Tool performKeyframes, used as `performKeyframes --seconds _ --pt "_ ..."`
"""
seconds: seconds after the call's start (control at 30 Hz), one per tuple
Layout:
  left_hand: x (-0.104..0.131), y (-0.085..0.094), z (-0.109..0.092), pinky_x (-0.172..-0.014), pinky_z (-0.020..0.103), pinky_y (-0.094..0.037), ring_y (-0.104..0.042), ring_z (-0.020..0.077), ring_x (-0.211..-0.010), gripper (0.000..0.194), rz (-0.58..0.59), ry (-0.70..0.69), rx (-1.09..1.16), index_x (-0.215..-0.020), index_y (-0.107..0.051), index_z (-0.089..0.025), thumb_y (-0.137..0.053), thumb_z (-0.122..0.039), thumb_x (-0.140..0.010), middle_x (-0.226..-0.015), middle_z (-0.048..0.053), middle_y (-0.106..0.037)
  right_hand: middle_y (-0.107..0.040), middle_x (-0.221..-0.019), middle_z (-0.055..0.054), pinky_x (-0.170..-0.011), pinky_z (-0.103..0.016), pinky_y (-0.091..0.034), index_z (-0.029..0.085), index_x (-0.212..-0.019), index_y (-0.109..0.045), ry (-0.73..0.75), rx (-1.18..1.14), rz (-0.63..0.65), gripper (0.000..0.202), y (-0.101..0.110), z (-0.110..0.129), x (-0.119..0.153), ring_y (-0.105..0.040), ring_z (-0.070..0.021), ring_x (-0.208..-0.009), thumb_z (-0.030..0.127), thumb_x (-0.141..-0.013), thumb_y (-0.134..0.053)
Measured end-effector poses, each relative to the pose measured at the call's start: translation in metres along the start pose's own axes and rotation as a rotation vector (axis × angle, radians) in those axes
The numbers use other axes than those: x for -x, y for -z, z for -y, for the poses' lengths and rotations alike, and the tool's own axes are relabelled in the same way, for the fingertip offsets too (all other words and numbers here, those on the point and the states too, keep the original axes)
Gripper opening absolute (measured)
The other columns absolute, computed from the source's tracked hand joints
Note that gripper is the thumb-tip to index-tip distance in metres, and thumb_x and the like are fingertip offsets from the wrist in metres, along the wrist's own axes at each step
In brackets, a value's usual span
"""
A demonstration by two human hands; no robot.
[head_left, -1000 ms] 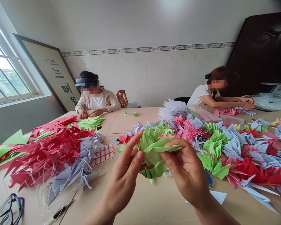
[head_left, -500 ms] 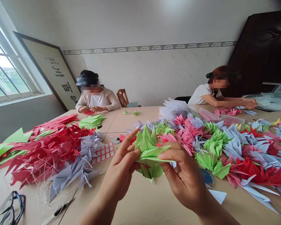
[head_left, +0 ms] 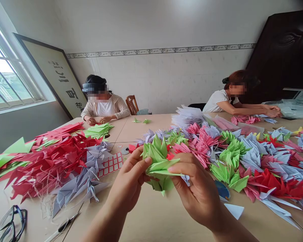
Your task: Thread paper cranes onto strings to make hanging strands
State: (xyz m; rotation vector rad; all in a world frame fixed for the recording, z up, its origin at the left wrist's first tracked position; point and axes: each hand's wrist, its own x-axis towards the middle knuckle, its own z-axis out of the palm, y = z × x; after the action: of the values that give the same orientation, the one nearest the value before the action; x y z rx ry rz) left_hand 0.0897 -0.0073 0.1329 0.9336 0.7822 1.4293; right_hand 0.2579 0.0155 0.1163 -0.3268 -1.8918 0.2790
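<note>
A stack of light green folded paper cranes (head_left: 155, 156) is held up over the near middle of the table. My left hand (head_left: 128, 179) grips its left side, thumb on the front and fingers curled behind. On the right, my right hand (head_left: 198, 188) pinches a pointed green paper tip between thumb and fingers. Folded points stick up from the stack, and more green paper hangs below it. My fingers hide part of the lower folds. Just behind lie red paper pieces (head_left: 133, 148) and a white sheet with a red grid (head_left: 112, 165).
Heaped red paper cranes (head_left: 53, 161) and lilac cranes (head_left: 88, 178) lie left; mixed piles of cranes (head_left: 232, 153) cover the right. Glasses (head_left: 12, 222) and a dark-handled tool (head_left: 65, 224) lie front left. Two people (head_left: 103, 104) (head_left: 224, 101) sit across the table (head_left: 131, 129).
My left index finger has come down from its raised position onto the cranes. The red paper at the left co-worker's hands no longer shows. The right co-worker's hands have shifted slightly right.
</note>
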Motion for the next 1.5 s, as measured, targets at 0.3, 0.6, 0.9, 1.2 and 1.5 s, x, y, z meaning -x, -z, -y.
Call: performKeyframes --seconds 0.3,0.6,0.9,1.2,1.5 --pt "-0.003 0.002 0.007 -0.062 0.019 -0.052 -0.067 0.0126 -0.074 0.028 -0.012 -0.112 -0.027 -0.115 -0.067 -0.023 -0.068 -0.025 -0.087 -0.093 0.003 -0.073 -0.062 -0.104 -0.006 -0.087 -0.03 -0.052 0.023 -0.123 -0.056 -0.026 -0.154 0.076 0.043 0.002 -0.001 0.007 -0.062 -0.0179 -0.097 0.0 -0.087 -0.055" --pt "0.003 0.002 0.011 -0.054 0.014 -0.046 -0.058 0.0077 -0.063 0.024 -0.115 -0.299 -0.182 -0.11 -0.068 -0.025 -0.069 -0.029 -0.087 -0.078 -0.002 -0.068 -0.071 -0.111 -0.011 -0.088 -0.031 -0.053 0.022 -0.114 -0.053 0.167 -0.011 0.108 0.018 0.003 0.002 -0.002 -0.066 -0.0173 -0.105 0.016 -0.1 -0.043" --pt "0.011 -0.001 0.008 -0.052 0.015 -0.047 -0.054 0.0071 -0.057 0.023 -0.156 -0.349 -0.185 -0.109 -0.068 -0.025 -0.068 -0.032 -0.087 -0.076 -0.003 -0.065 -0.073 -0.108 -0.013 -0.089 -0.034 -0.055 0.019 -0.119 -0.055 0.186 -0.135 0.139 0.025 0.005 0.0 -0.001 -0.068 -0.0191 -0.106 0.013 -0.095 -0.053" --pt "0.019 -0.003 0.008 -0.057 0.012 -0.048 -0.056 0.0073 -0.063 0.013 -0.215 -0.596 -0.417 -0.102 -0.068 -0.029 -0.062 -0.025 -0.092 -0.073 -0.005 -0.064 -0.07 -0.101 -0.009 -0.09 -0.037 -0.054 0.02 -0.111 -0.06 0.177 -0.208 0.091 0.018 0.007 0.003 -0.003 -0.064 -0.0207 -0.101 0.021 -0.099 -0.047" --pt "0.018 0.004 0.014 -0.06 0.017 -0.051 -0.059 0.0097 -0.067 0.031 -0.021 -0.557 -0.578 -0.119 -0.064 -0.037 -0.058 -0.02 -0.094 -0.082 -0.004 -0.069 -0.062 -0.098 -0.004 -0.083 -0.028 -0.05 0.021 -0.116 -0.054 -0.046 -0.023 0.04 0.031 0.002 0.005 0.005 -0.06 -0.0163 -0.092 0.003 -0.092 -0.05"
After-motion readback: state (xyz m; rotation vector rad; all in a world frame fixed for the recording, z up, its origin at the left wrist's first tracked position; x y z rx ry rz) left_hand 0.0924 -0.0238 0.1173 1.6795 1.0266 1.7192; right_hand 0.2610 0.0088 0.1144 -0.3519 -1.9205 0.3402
